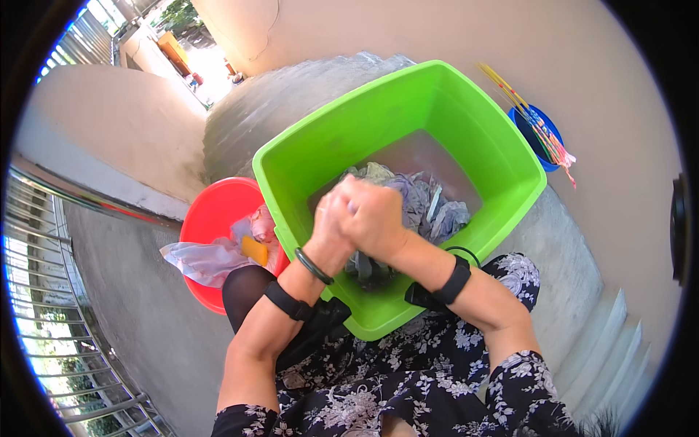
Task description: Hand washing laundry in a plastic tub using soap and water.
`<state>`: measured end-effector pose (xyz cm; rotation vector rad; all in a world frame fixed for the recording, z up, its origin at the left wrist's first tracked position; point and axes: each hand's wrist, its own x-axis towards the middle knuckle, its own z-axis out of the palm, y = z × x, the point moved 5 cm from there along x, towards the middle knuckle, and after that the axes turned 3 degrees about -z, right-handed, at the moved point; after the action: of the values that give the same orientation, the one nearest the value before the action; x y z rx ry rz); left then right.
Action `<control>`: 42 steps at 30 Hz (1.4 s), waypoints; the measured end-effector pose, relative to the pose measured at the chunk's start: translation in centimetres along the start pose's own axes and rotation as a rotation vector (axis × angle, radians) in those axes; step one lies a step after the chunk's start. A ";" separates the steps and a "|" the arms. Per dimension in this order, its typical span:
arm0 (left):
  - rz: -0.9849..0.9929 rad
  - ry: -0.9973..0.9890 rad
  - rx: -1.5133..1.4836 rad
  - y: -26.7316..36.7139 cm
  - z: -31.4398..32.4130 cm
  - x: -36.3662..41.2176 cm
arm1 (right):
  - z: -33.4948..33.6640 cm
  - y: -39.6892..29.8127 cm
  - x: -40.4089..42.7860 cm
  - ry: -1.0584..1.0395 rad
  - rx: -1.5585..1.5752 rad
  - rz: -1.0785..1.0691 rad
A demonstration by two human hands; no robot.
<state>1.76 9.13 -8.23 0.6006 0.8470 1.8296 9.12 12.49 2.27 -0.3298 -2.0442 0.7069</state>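
My left hand [332, 216] and my right hand [379, 221] are clenched against each other above a large green plastic tub [349, 123]. A small lilac bit of cloth [352, 207] peeks out between the fingers; my fists hide the rest of it. Below them in the tub lies a wet heap of grey-purple and pale green cloth [412, 196], in murky water [423, 150]. Darker wet fabric [368, 270] shows under my wrists, near the tub's front wall. The fists look slightly blurred.
Left of the tub stands a red plastic basin [205, 213] holding pale sheer cloth [205, 259] and a yellow block [254, 251]. A blue bucket [552, 128] with thin coloured sticks [538, 125] is by the wall. Steps descend at right [595, 328]; a metal railing [76, 349] runs at left.
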 end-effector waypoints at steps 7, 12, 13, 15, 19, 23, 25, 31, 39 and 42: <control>-0.308 0.467 -0.150 -1.1 3.0 -0.5 | -2.1 4.6 0.5 0.043 -0.043 0.258; -0.097 -0.025 -0.146 0.7 0.8 -0.7 | -0.2 0.3 -1.4 -0.083 -0.001 0.097; -0.101 -0.027 -0.147 0.5 1.7 -1.0 | -0.5 0.7 -1.3 -0.082 -0.003 0.102; -0.355 0.477 -0.114 0.0 4.1 -2.3 | -1.6 3.6 -1.4 -0.044 0.063 0.354; -0.511 0.149 0.102 -0.6 6.4 -5.0 | -3.6 6.0 -2.7 -0.053 0.120 0.497; -0.548 -0.020 0.356 -0.6 6.9 -7.1 | -2.1 6.9 -5.1 -0.463 0.552 0.713; -0.584 -0.162 0.511 -0.2 7.9 -7.9 | -2.7 6.0 -5.1 -0.859 0.624 0.686; -0.304 -0.719 0.886 -0.9 8.7 -9.4 | -0.8 9.3 -9.4 -1.140 -0.216 0.426; -0.371 -0.876 0.888 0.0 9.1 -10.4 | 0.7 12.2 -9.4 -1.237 -0.489 0.461; -0.386 -0.798 0.864 0.5 8.4 -9.3 | -1.7 14.5 -5.9 -0.542 0.324 0.888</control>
<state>11.05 2.81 -2.80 1.4597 1.0554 0.6831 13.16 21.84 -9.73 -0.9597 -2.1790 1.8021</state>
